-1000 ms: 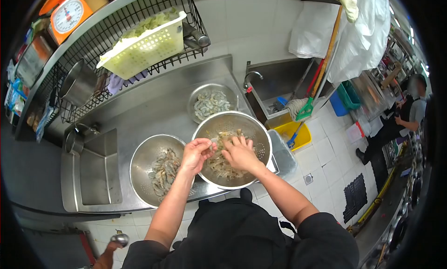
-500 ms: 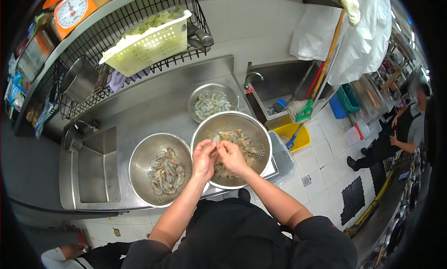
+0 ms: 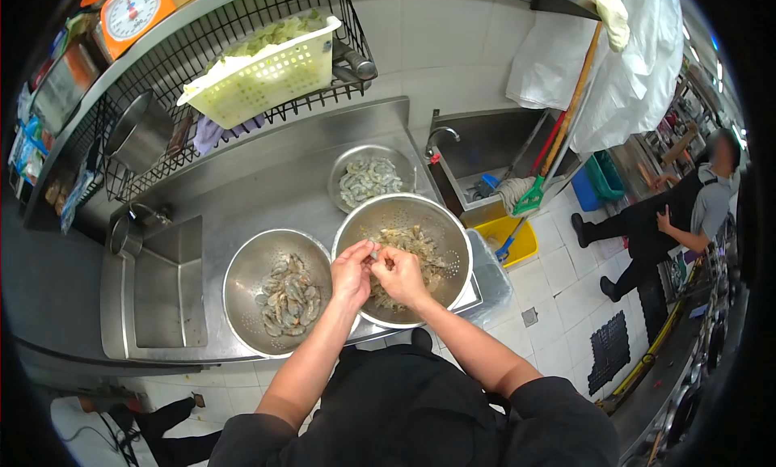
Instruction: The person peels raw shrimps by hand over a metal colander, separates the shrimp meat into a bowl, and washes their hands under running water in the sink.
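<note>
Over the left part of a perforated steel colander (image 3: pixel 454 232), my left hand (image 3: pixel 353 274) and my right hand (image 3: pixel 398 274) meet at the fingertips. A small greyish shrimp shows pinched between them, partly hidden by the fingers. Beneath lie brownish shells and shrimp scraps (image 3: pixel 416 245). To the left a second colander (image 3: pixel 242 265) holds unpeeled-looking grey shrimp (image 3: pixel 288 295). Behind, a smaller steel bowl (image 3: pixel 339 164) contains pale, peeled-looking shrimp (image 3: pixel 369 180).
The steel counter (image 3: pixel 259 196) has a sink (image 3: pixel 168 289) at its left. A wire shelf above holds a basket of greens (image 3: pixel 267 75). At right are a mop sink (image 3: pixel 473 147), a yellow bucket (image 3: pixel 521 245) and a person (image 3: pixel 679 216); another person (image 3: pixel 105 435) is at lower left.
My right hand has lifted from the shells and joined my left hand. The person at right has shifted position, and more of another person shows at lower left.
</note>
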Demonstrator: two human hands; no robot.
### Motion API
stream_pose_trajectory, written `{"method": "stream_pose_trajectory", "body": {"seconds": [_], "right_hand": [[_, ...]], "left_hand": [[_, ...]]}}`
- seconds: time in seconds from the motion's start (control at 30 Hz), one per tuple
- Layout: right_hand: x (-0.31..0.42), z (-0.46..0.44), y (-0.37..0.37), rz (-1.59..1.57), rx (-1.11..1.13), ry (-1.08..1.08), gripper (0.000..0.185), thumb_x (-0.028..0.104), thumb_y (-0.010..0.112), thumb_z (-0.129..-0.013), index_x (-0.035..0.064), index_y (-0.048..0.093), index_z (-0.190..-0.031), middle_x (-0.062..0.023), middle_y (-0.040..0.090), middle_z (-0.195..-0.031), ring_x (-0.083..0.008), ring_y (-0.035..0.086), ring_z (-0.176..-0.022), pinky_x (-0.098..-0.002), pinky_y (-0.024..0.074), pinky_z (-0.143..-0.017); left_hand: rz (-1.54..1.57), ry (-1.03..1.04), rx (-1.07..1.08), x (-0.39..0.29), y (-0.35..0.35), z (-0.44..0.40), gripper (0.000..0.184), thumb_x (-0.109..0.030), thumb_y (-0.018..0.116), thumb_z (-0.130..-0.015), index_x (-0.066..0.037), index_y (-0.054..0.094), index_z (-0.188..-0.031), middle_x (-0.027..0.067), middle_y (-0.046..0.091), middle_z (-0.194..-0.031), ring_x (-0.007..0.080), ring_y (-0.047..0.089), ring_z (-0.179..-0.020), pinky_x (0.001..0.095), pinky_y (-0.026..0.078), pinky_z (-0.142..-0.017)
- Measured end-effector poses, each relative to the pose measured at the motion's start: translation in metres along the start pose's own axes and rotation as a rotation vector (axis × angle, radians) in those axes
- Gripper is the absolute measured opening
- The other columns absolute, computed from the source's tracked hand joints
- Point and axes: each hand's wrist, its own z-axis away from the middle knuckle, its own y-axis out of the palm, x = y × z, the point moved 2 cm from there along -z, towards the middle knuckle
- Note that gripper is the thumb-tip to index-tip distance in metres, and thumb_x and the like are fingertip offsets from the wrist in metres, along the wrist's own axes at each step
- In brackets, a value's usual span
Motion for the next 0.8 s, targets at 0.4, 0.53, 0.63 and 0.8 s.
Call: {"method": "stream_pose_trajectory", "body": {"seconds": [0.4, 0.53, 0.63, 0.8], "right_hand": [[0.001, 0.008, -0.024, 0.295, 0.035, -0.132, 0.013, 0.011, 0.062, -0.077, -0.0001, 0.061, -0.070, -0.0165, 0.061, -0.065, -0.0303, 0.061, -0.056, -0.0401, 0.0486, -0.057], [0.001, -0.002, -0.045, 0.995, 0.419, 0.190, 0.018, 0.012, 0.057, -0.087, -0.0013, 0.070, -0.086, -0.0226, 0.068, -0.088, -0.0367, 0.068, -0.082, -0.0493, 0.0514, -0.075], [-0.009, -0.016, -0.047, 0.523, 0.137, -0.153, 0.019, 0.011, 0.057, -0.089, -0.0024, 0.069, -0.091, -0.0222, 0.069, -0.092, -0.0366, 0.068, -0.084, -0.0449, 0.0523, -0.076], [-0.013, -0.023, -0.035, 0.194, 0.064, -0.049, 0.019, 0.008, 0.059, -0.091, -0.0035, 0.067, -0.104, -0.0148, 0.070, -0.080, -0.0186, 0.068, -0.074, -0.0314, 0.0523, -0.068]], "left_hand": [[-0.104, 0.113, -0.083, 0.001, -0.002, -0.022, 0.017, -0.005, 0.066, -0.088, 0.003, 0.063, -0.103, 0.0108, 0.069, -0.091, 0.0149, 0.062, -0.077, 0.0277, 0.050, -0.065], [-0.358, 0.035, -0.010, -0.012, 0.005, -0.010, 0.019, -0.003, 0.061, -0.091, 0.005, 0.061, -0.108, 0.0108, 0.068, -0.087, 0.0147, 0.065, -0.077, 0.0239, 0.051, -0.066], [-0.427, -0.070, 0.087, -0.007, 0.009, -0.005, 0.021, -0.001, 0.056, -0.093, 0.007, 0.060, -0.113, 0.0106, 0.068, -0.088, 0.0138, 0.066, -0.079, 0.0236, 0.054, -0.070], [-0.616, 0.115, 0.125, -0.003, 0.018, 0.007, 0.025, 0.004, 0.057, -0.090, 0.009, 0.061, -0.114, 0.0128, 0.070, -0.092, 0.0133, 0.067, -0.078, 0.0234, 0.054, -0.073]]}}
